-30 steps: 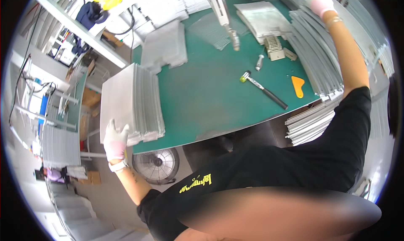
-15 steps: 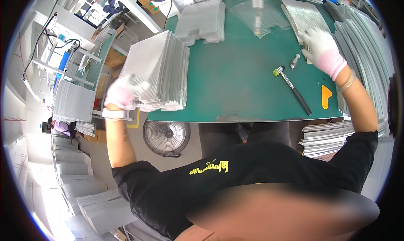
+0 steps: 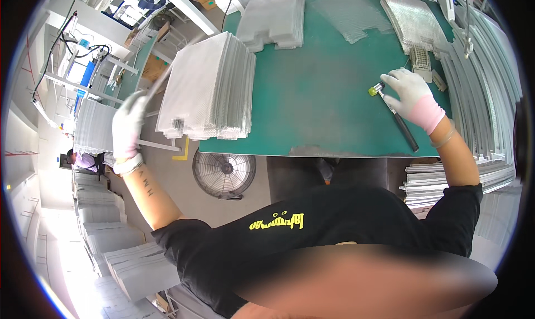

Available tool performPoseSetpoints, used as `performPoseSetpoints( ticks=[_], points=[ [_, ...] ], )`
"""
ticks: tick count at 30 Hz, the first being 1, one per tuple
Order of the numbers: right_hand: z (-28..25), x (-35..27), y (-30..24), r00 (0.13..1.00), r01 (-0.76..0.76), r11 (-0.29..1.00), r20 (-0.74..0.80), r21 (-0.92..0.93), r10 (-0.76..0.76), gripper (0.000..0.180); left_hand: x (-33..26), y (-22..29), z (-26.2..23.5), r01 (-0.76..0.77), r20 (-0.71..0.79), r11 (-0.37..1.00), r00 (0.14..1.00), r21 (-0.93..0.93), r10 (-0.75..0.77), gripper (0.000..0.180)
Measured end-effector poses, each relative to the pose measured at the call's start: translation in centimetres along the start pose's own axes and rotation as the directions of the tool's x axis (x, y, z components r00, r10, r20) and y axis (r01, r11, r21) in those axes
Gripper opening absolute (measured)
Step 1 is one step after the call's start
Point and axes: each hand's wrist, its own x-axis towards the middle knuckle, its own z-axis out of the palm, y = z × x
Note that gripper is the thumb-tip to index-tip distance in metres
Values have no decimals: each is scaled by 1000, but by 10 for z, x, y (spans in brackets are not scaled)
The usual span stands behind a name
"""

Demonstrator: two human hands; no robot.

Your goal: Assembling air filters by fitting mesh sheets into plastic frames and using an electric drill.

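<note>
My left hand (image 3: 128, 124), in a white and pink glove, is raised beside a tall stack of pale mesh sheets (image 3: 192, 85) at the table's left edge. Its fingers are closed on a thin pale sheet (image 3: 163, 80), blurred and seen almost edge-on. My right hand (image 3: 409, 96), gloved alike, hovers low over the table with thumb and fingers apart around the head end of a hammer (image 3: 402, 128). The hammer has a yellow-green face and a black handle. Whatever lies under the palm is hidden.
On the green table (image 3: 317, 107), more mesh sheets (image 3: 273, 18) are stacked at the back left. Loose sheets (image 3: 354, 15) lie at the back middle, another pile (image 3: 415, 20) back right. Long panels (image 3: 479, 96) line the right side. A floor fan (image 3: 225, 171) stands below the front edge.
My left hand has moved left, off the stack's near corner, with a thin sheet in its fingers. My right hand has come nearer, from the right pile to the hammer; screwdriver and yellow scraper are now hidden.
</note>
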Motion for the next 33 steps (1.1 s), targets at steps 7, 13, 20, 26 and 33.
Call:
performPoseSetpoints(
  ticks=[7, 13, 20, 26, 33],
  points=[
    [4, 1, -28, 802, 81, 977, -594, 196, 53, 43, -109, 97, 76, -388, -139, 922, 912, 8, 385, 46],
    [88, 57, -65, 958, 54, 918, -279, 394, 64, 51, -142, 139, 271, -410, 536, 897, 727, -163, 429, 67],
    [168, 83, -42, 908, 250, 937, 277, 243, -314, 62, -85, 90, 331, -413, 476, 872, 730, -263, 490, 75],
    [186, 255, -3, 978, -38, 860, -156, 508, 136, 52, -63, 50, 366, -485, 403, 864, 823, 133, 400, 83],
    [174, 403, 4, 920, -380, 921, 135, 87, 367, 32, -58, 50, 364, -481, 447, 871, 804, 98, 393, 81]
  ],
)
